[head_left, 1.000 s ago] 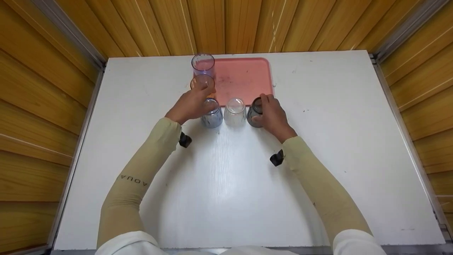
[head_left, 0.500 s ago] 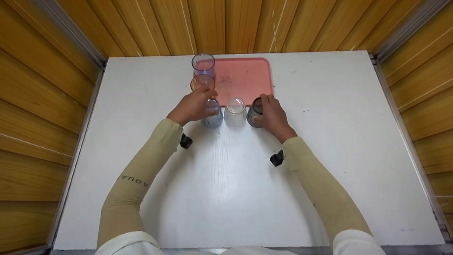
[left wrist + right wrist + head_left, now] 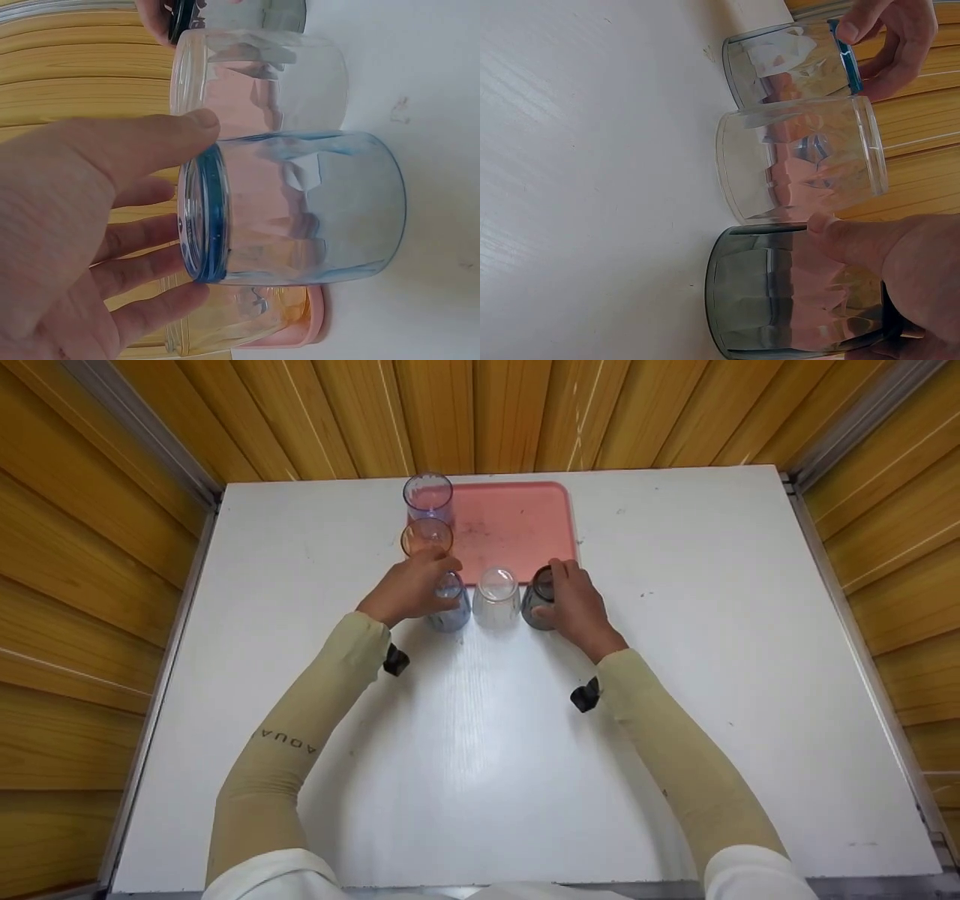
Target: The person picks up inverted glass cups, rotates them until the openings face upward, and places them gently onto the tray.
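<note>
While the right hand (image 3: 577, 604) has barely budged, fingers wrapped on the smoky-grey see-through tumbler (image 3: 754, 292), the left hand (image 3: 409, 589) has dropped a touch, fingers now curled round the blue-tinted see-through tumbler's (image 3: 337, 217) base. I'd guess both are under control. The blue one's upside down on the white table (image 3: 465, 780), near the pink rectangular tray (image 3: 517, 525), faceted sides, darker ring up top.
</note>
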Available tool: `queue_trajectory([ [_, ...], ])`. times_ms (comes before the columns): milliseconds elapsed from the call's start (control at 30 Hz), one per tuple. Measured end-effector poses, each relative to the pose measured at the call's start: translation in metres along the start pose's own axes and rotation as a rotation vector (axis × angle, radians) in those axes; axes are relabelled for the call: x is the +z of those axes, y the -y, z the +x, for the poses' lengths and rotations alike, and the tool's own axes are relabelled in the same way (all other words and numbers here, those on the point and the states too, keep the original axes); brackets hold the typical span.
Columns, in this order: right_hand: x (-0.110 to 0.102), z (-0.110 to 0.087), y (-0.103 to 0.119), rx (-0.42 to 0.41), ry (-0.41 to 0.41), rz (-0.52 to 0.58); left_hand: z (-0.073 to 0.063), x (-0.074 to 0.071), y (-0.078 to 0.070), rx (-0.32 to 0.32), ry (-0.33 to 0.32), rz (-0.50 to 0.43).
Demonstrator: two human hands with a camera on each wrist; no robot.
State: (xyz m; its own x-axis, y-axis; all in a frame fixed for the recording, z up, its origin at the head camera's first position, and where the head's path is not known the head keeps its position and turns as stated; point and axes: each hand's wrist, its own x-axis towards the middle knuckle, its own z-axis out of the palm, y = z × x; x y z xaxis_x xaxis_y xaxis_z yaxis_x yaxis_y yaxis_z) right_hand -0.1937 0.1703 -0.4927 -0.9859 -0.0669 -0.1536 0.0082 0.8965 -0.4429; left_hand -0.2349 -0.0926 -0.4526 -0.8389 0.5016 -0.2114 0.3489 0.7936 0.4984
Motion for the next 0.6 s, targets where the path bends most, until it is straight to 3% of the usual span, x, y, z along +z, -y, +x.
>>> queue_trajectory([
  [267,0.0009,0.0011,-0.0005,-0.022,-0.012,-0.007,0.0017,0.0010,-0.0020,0.048,-0.015,0.086],
  [600,0.0019,-0.0008,0.0023,-0.014,-0.011,0.024,0.0013,0.0013,-0.0027,0.047,-0.011,0.081],
])
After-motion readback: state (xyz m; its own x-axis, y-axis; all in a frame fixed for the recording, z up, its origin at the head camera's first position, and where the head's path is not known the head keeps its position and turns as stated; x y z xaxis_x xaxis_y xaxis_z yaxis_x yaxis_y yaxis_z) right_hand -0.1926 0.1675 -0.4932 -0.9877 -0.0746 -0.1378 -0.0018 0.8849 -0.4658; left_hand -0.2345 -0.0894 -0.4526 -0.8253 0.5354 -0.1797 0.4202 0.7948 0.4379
